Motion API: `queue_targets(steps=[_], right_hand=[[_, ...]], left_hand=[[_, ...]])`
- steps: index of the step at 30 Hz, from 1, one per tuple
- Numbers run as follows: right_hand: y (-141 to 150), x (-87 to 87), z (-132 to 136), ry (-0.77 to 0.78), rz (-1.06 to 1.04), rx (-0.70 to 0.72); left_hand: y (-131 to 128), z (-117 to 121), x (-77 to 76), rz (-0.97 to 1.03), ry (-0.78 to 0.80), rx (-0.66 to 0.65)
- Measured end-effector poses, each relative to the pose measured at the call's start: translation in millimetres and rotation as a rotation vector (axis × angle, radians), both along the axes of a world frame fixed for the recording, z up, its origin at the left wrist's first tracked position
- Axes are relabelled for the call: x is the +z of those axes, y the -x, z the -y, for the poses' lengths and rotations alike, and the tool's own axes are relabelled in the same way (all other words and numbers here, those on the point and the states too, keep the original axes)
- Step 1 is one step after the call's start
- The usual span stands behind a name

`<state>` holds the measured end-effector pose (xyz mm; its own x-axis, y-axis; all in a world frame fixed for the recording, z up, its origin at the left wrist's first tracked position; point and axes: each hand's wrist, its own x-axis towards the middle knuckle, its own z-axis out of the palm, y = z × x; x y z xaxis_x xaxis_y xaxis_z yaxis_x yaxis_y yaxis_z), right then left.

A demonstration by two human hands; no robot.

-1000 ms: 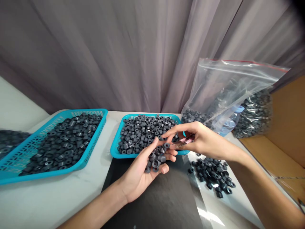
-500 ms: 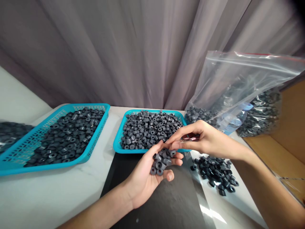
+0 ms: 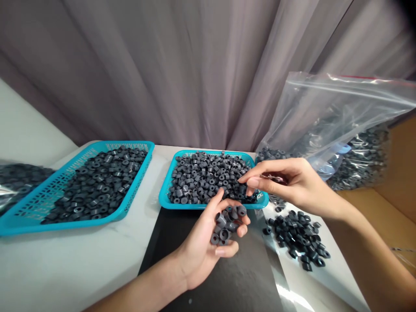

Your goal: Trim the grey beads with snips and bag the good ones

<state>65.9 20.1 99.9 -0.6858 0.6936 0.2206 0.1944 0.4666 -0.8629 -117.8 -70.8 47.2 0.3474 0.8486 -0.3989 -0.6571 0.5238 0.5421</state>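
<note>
My left hand (image 3: pixel 203 247) is palm up, its fingers curled round a small heap of dark grey ring-shaped parts (image 3: pixel 224 234) with round holes. Above and to the right, my right hand (image 3: pixel 286 180) pinches a slim, shiny tool (image 3: pixel 273 177), mostly hidden by the fingers, so its exact kind is unclear. The right fingertips are apart from the left hand and hover over the right side of the middle blue basket (image 3: pixel 162 193). That basket is full of similar ring-shaped parts (image 3: pixel 201 177).
Another blue basket (image 3: pixel 121 216) of such parts stands at left, beside a bag of parts (image 3: pixel 22 177). Loose darker rings (image 3: pixel 300 238) lie at right. Behind them are an open zip bag (image 3: pixel 341 99), a filled bag (image 3: pixel 364 156) and a cardboard box (image 3: pixel 403 173). A black mat (image 3: pixel 240 277) lies in front.
My right hand, earlier with its fingertips at the parts in my left palm, has lifted away up and to the right. My left hand keeps its heap. The view has shifted slightly.
</note>
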Motion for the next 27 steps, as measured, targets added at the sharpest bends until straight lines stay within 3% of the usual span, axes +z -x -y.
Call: queue_targets(steps=[6, 9, 12, 15, 18, 21, 22, 24, 27], right_hand=[[-9, 11.2, -5, -0.138, 0.048, -0.063], [-17, 22.1, -6, -0.317, 0.195, -0.070], [-30, 32.9, -5, -0.403, 0.361, -0.031], [-42, 40.3, -3, -0.386, 0.487, -0.006], [-49, 43.5, -1, -0.369, 0.584, 0.010], [-51, 44.4, 0, -0.374, 0.601, 0.026], [-51, 44.6, 1, -0.380, 0.593, 0.038], [-51, 45.5, 1, -0.387, 0.577, 0.064], [-55, 47.9, 3, -0.385, 0.582, 0.065]], left_hand=[[-6, 1, 6.3, -0.044, -0.004, -0.038], [-7, -8, 22.5, -0.222, -0.105, 0.005], [-4, -38, 61.7, -0.410, -0.433, 0.147], [-8, -89, 121.2, -0.498, -0.785, 0.210], [-31, -145, 183.5, -0.655, -1.047, 0.141], [-70, -190, 228.6, -1.036, -1.258, -0.002], [-84, -200, 237.8, -1.193, -1.282, -0.104], [-109, -213, 247.4, -1.432, -1.182, -0.315], [-132, -219, 247.1, -1.561, -0.957, -0.368]])
